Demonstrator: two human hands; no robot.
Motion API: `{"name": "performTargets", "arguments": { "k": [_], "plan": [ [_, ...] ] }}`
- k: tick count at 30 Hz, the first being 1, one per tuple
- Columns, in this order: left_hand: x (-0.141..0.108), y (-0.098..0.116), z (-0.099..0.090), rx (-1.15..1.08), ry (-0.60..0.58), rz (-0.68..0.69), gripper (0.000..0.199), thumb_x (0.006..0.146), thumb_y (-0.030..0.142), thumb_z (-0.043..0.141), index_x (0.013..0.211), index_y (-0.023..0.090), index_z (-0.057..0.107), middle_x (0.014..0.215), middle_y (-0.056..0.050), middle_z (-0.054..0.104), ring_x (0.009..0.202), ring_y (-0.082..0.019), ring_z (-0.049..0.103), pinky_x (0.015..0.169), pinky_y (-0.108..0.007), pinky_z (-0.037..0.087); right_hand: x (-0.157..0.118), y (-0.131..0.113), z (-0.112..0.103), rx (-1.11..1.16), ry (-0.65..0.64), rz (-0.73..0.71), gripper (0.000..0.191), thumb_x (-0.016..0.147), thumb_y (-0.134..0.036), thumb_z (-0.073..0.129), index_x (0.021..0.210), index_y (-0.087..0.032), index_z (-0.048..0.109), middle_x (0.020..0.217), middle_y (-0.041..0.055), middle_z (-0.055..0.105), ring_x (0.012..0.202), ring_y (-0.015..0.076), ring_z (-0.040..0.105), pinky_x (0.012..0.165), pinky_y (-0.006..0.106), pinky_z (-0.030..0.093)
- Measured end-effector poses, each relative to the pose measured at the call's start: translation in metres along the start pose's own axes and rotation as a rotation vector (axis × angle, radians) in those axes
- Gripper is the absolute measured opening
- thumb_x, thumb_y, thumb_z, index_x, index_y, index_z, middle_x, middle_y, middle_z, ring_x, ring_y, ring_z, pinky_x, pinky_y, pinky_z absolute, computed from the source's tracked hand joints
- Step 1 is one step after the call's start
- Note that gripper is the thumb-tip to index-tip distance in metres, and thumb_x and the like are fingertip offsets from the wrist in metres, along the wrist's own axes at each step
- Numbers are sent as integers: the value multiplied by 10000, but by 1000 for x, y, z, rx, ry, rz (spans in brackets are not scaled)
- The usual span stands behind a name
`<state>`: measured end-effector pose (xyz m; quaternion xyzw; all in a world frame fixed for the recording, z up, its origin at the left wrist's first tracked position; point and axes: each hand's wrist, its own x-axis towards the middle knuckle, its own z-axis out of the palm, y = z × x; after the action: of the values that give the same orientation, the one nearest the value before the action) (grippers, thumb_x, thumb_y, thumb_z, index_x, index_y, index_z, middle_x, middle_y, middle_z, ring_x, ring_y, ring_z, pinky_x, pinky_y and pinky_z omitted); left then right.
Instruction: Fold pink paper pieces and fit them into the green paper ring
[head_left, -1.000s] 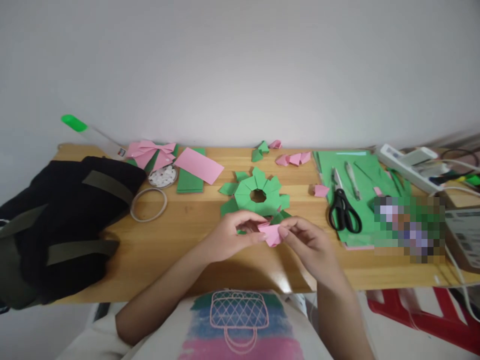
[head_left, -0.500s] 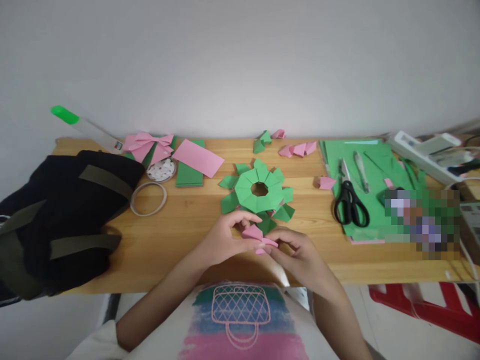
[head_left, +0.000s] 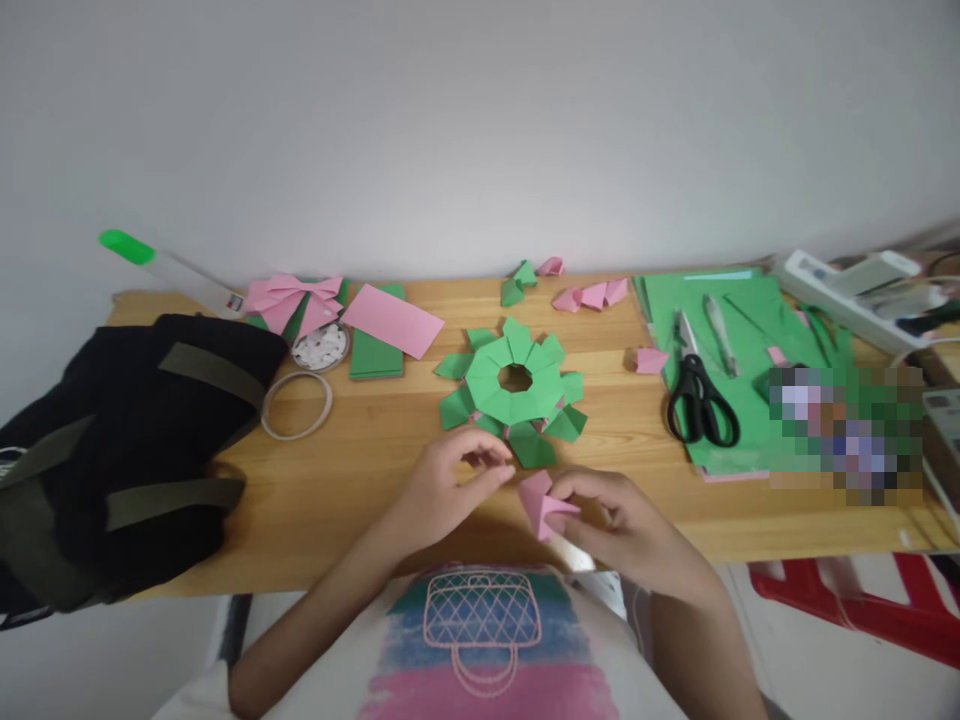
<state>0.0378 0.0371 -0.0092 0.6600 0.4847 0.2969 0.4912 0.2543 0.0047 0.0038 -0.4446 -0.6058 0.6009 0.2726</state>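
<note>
Between thumb and fingers, my right hand (head_left: 611, 525) pinches a folded pink paper piece (head_left: 537, 503) above the table's front part. To its left, my left hand (head_left: 461, 485) holds nothing; its thumb and fingers curve toward each other with a small gap between them. Just beyond both hands lies a green folded-paper ring (head_left: 487, 390) with a hole in its middle and pointed leaves around its edge. Bits of pink show under the ring's near side.
Small folded pink pieces (head_left: 595, 294) and a green one (head_left: 517, 284) lie behind the ring. Black scissors (head_left: 699, 400) rest on green sheets (head_left: 750, 440) at right. At left are a black bag (head_left: 172, 400), a tape ring (head_left: 298, 406), a pink sheet (head_left: 394, 320) and a paper bow (head_left: 296, 303).
My left hand has let go of the pink paper piece and drawn slightly left. My right hand has moved a little right with the piece, which is now turned differently.
</note>
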Motion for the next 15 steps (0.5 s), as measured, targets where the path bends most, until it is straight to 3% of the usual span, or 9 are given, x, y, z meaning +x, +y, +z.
{"name": "performTargets", "arguments": {
  "k": [3, 5, 7, 10, 13, 15],
  "plan": [
    [8, -9, 6, 441, 254, 287, 82, 879, 206, 573, 881, 171, 647, 902, -74, 649, 877, -202, 608, 791, -354, 495, -3, 10, -12, 108, 348, 19, 139, 845, -274, 643, 725, -215, 679, 713, -11, 689, 692, 121, 626, 690, 235, 478],
    [17, -13, 11, 683, 297, 429, 110, 882, 196, 558, 923, 164, 655, 981, -110, 636, 954, -245, 589, 832, -404, 486, -3, 18, -20, 168, 645, 50, 148, 800, -331, 693, 704, -218, 686, 692, -6, 689, 676, 132, 624, 687, 251, 486],
    [27, -12, 18, 840, 283, 493, 170, 862, 188, 562, 1002, 156, 652, 1093, -143, 617, 1059, -290, 558, 885, -451, 467, -2, 25, -25, 224, 852, 68, 140, 743, -354, 738, 724, -223, 695, 684, -7, 684, 669, 140, 615, 684, 263, 486],
    [42, -6, 29, 997, 239, 501, 253, 859, 172, 555, 1098, 143, 632, 1187, -166, 593, 1133, -313, 529, 912, -463, 451, -1, 30, -27, 250, 964, 44, 168, 697, -366, 766, 747, -224, 690, 697, -1, 679, 674, 150, 601, 671, 277, 481],
    [51, 3, 32, 1059, 187, 480, 187, 894, 148, 509, 1006, 145, 658, 1062, -144, 644, 995, -275, 586, 816, -415, 473, -4, 32, -26, 235, 957, 17, 188, 683, -372, 779, 722, -221, 674, 689, 5, 670, 665, 157, 589, 671, 289, 481],
    [54, 12, 23, 1019, 183, 481, 189, 913, 157, 491, 963, 144, 673, 960, -119, 671, 891, -243, 607, 758, -379, 480, -7, 34, -26, 255, 956, 6, 199, 682, -382, 783, 712, -220, 672, 681, 3, 665, 670, 157, 590, 685, 288, 480]
  ]
}}
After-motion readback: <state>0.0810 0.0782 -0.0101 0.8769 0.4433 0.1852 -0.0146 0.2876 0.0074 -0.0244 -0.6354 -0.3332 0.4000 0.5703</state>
